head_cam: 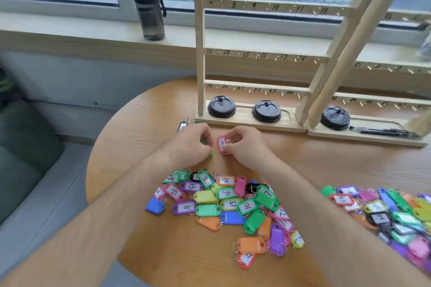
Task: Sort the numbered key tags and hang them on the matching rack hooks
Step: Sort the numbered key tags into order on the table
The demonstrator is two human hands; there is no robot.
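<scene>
Pink tag [222,145] (numbered 2) pinched by right hand [245,147].

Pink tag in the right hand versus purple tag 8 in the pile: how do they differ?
Number: the pink tag reads 2, the purple tag 8. State: the right hand pinches the pink tag, beside the left hand gripping a green tag; the purple tag lies loose at the left edge of the pile. Pose: the pink tag points away, the purple tag lies crosswise. Both share a rounded shape and white handwritten label.
</scene>
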